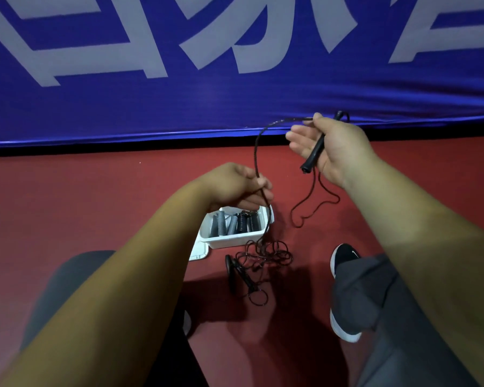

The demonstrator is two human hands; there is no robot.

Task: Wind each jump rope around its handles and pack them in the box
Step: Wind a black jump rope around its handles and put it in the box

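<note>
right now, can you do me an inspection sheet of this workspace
surface: red floor, in shadow near the feet
job's things: white box holds wound ropes; one rope is unwound, its slack in a loose tangle on the floor by a second handle
clutter: flat pale piece at the box's near left corner, cannot tell what it is
hands: left hand pinches the rope in its fingers; right hand holds the black handle under the thumb
cables: nothing seen
surroundings: blue banner with pale lettering; black shoe with a white sole
</note>
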